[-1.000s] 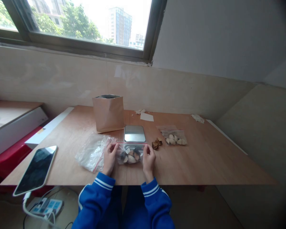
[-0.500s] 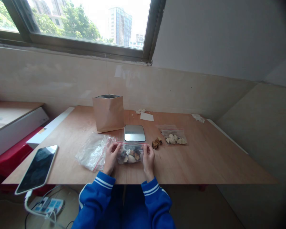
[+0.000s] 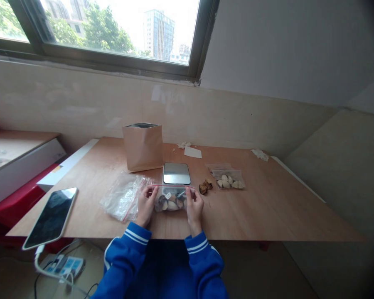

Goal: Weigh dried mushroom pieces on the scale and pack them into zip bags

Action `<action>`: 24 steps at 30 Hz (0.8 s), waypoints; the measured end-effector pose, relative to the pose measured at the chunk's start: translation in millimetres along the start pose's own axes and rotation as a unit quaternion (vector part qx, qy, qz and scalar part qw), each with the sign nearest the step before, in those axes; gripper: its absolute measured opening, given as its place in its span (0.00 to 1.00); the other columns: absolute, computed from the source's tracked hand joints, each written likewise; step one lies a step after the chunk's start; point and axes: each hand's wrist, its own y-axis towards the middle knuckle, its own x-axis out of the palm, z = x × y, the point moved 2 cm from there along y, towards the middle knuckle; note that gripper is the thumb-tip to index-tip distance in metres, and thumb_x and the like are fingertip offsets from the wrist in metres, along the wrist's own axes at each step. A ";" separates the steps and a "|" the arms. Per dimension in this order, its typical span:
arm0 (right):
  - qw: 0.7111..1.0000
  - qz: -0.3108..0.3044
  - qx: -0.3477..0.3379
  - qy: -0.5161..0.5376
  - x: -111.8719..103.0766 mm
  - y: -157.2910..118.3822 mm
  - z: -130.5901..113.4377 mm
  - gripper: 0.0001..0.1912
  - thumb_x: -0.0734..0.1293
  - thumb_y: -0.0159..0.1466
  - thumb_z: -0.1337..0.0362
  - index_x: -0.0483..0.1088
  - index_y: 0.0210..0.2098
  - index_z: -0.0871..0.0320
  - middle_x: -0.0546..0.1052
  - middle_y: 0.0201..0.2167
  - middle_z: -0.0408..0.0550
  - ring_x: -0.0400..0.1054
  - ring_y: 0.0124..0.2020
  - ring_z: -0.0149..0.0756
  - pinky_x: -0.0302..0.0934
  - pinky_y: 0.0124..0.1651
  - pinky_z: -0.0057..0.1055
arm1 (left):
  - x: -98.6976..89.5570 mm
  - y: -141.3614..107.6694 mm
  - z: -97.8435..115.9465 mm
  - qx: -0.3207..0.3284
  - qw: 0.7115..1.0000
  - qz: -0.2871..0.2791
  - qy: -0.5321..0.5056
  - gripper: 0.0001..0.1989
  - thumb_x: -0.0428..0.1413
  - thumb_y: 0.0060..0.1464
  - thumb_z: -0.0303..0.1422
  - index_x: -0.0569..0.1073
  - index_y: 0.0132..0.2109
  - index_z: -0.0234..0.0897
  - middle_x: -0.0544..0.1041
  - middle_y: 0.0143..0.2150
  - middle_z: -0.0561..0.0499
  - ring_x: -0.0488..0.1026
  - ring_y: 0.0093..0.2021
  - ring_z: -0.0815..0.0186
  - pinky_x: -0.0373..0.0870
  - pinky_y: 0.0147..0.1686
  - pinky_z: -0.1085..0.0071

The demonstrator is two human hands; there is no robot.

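Between my hands is a clear zip bag with a red seal strip, holding dark and pale dried pieces and a small white packet. My left hand pinches its top left corner. Fingers of my right hand are closed on the seal near the top right. Just behind the bag lies a small flat scale with a shiny plate. A pile of clear zip bags rests beside my left hand. Some brown dried pieces lie on the table beyond my right hand.
An open brown paper pouch stands upright behind the scale, to the left. To the right lies a zip bag of pale pieces. A tablet with a charging cable overhangs the front left table edge. White card lies at the back.
My right hand's grip has shifted slightly left along the seal strip. My left hand still pinches the bag's corner. The view has moved a little.
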 end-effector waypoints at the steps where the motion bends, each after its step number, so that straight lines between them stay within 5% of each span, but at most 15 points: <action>1: 1.000 0.001 0.000 0.001 -0.3 -0.2 -0.3 0.20 0.65 0.62 0.49 0.74 0.35 0.62 0.77 0.31 0.50 0.69 0.33 0.36 0.63 0.39 0.31 | 0.0 -0.1 -0.4 0.002 1.000 0.000 0.005 0.15 0.58 0.53 0.45 0.75 0.37 0.36 0.77 0.34 0.49 0.73 0.36 0.63 0.68 0.37 0.69; 11: 0.999 -0.001 0.035 0.034 -2.1 0.4 -4.3 0.22 0.66 0.60 0.47 0.75 0.36 0.62 0.78 0.29 0.49 0.71 0.32 0.37 0.65 0.38 0.32 | 4.9 -2.7 5.4 -0.045 0.993 -0.083 -0.070 0.15 0.60 0.52 0.43 0.77 0.39 0.35 0.79 0.35 0.48 0.75 0.38 0.62 0.70 0.39 0.69; 19: 0.993 -0.079 0.048 0.075 1.7 -4.6 -11.5 0.19 0.70 0.57 0.50 0.76 0.35 0.62 0.80 0.33 0.52 0.74 0.37 0.41 0.68 0.42 0.36 | 2.5 -5.0 8.4 -0.044 0.994 -0.050 -0.087 0.14 0.63 0.48 0.42 0.78 0.37 0.35 0.80 0.35 0.48 0.76 0.39 0.61 0.71 0.41 0.67; 24: 0.993 -0.068 0.049 0.081 2.7 -4.5 -6.3 0.19 0.70 0.57 0.51 0.76 0.36 0.62 0.80 0.34 0.52 0.74 0.36 0.40 0.68 0.42 0.36 | 2.0 -4.5 9.5 -0.047 0.994 -0.050 -0.080 0.15 0.63 0.48 0.42 0.79 0.38 0.34 0.80 0.35 0.48 0.76 0.38 0.61 0.72 0.41 0.66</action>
